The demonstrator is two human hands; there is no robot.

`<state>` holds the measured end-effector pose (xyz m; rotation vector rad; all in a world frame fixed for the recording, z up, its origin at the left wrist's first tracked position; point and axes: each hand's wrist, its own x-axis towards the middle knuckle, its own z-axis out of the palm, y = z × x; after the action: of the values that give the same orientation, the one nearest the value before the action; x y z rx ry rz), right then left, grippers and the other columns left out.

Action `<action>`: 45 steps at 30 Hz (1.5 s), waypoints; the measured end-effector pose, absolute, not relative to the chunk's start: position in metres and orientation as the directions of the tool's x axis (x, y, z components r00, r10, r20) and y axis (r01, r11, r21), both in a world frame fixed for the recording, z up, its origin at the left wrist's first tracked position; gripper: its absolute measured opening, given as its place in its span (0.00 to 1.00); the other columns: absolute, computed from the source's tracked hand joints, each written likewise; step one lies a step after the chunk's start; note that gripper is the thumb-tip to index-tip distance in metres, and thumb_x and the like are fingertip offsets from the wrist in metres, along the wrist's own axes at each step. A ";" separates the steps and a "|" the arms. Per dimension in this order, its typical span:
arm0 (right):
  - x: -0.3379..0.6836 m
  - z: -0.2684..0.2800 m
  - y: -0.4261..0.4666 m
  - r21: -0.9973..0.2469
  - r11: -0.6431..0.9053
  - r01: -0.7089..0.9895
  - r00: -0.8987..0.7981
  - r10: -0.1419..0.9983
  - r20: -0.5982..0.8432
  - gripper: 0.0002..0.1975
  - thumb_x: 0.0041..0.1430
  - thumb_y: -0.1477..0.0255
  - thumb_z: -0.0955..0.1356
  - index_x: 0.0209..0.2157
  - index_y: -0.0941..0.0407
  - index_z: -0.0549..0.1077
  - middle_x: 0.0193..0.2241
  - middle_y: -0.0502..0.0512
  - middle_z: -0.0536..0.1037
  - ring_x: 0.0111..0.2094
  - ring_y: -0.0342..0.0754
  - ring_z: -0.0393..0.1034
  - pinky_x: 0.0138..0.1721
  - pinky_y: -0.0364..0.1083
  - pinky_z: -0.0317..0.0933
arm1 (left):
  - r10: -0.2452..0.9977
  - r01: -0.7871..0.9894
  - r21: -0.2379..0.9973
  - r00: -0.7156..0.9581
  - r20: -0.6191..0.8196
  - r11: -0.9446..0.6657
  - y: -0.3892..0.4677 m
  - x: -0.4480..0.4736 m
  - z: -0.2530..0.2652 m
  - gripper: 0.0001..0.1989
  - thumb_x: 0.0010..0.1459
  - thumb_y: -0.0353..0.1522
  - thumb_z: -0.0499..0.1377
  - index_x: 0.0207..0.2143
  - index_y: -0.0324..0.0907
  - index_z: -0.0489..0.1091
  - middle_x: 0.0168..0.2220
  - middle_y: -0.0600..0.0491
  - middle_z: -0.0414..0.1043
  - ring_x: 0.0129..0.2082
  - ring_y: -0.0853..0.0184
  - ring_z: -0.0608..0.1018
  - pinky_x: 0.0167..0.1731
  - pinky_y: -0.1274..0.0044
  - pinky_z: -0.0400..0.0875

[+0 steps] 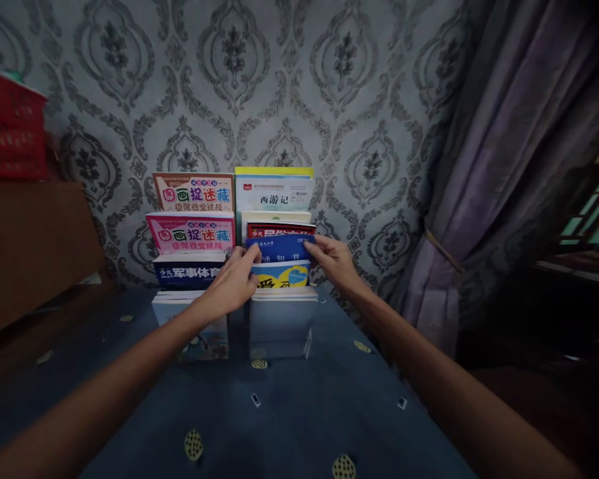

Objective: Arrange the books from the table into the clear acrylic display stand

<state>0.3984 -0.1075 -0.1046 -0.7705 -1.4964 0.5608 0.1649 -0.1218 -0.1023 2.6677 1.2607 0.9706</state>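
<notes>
Both hands are at a dark blue booklet (279,247) with white characters, upright in the right stack of a tiered row of books. My left hand (234,283) pinches its left edge, and my right hand (335,259) grips its upper right corner between thumb and fingers. Directly behind it stands a red and black book (279,229). In front are a yellow and blue book (282,274) and a plain grey-blue book (282,327). Left of it, partly behind my left hand, is a navy book (187,273). The booklet's lower part is hidden.
Pink (190,233) and brown-edged (194,191) picture books fill the left stack; a white book (274,194) stands at the right rear. A blue patterned cloth (224,412) covers the table. Around are a cardboard box (34,246), a red basket (12,126) and a tied curtain (439,253).
</notes>
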 end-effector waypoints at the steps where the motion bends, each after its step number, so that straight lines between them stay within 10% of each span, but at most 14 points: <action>1: 0.398 -0.101 -0.106 -0.732 0.670 0.119 0.066 0.731 0.680 0.18 0.46 0.53 0.74 0.27 0.55 0.77 0.20 0.45 0.72 0.19 0.39 0.62 0.18 0.38 0.61 | 0.710 0.685 0.288 0.475 0.521 -0.669 -0.121 0.165 -0.102 0.13 0.53 0.23 0.51 0.41 0.45 0.60 0.40 0.51 0.61 0.42 0.63 0.70 0.47 0.69 0.68; 8: 0.400 -0.100 -0.103 -0.757 0.644 0.108 0.089 0.752 0.653 0.21 0.43 0.52 0.76 0.30 0.55 0.78 0.20 0.45 0.73 0.18 0.38 0.62 0.18 0.39 0.63 | 0.694 0.650 0.314 0.480 0.537 -0.692 -0.119 0.162 -0.104 0.14 0.53 0.22 0.51 0.40 0.44 0.60 0.41 0.51 0.61 0.43 0.63 0.69 0.48 0.68 0.67; 18: 0.426 -0.132 -0.092 -0.971 0.238 -0.002 -0.190 0.954 0.234 0.21 0.41 0.54 0.78 0.31 0.55 0.79 0.30 0.53 0.82 0.29 0.43 0.76 0.31 0.39 0.70 | 0.678 0.641 0.293 0.504 0.536 -0.709 -0.115 0.161 -0.106 0.14 0.53 0.22 0.51 0.41 0.44 0.59 0.40 0.51 0.59 0.42 0.62 0.69 0.47 0.68 0.66; 30: 0.430 -0.137 -0.091 -0.822 0.509 0.257 -0.111 0.860 0.498 0.13 0.43 0.62 0.76 0.23 0.56 0.74 0.18 0.46 0.74 0.20 0.39 0.66 0.23 0.39 0.62 | 0.676 0.633 0.303 0.503 0.538 -0.712 -0.114 0.160 -0.107 0.14 0.54 0.23 0.51 0.42 0.44 0.59 0.40 0.52 0.59 0.41 0.63 0.68 0.46 0.68 0.65; 45: 0.424 -0.140 -0.086 -0.854 0.475 0.210 -0.019 0.876 0.482 0.19 0.34 0.56 0.78 0.20 0.56 0.77 0.17 0.50 0.76 0.18 0.44 0.70 0.23 0.43 0.69 | 0.679 0.612 0.339 0.490 0.547 -0.715 -0.114 0.161 -0.109 0.14 0.53 0.22 0.52 0.41 0.44 0.58 0.40 0.52 0.58 0.42 0.64 0.68 0.49 0.67 0.66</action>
<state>0.4236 -0.0864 -0.1404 -0.9846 -1.5294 0.6970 0.1612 -0.1143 -0.1095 2.6255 1.1405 1.0322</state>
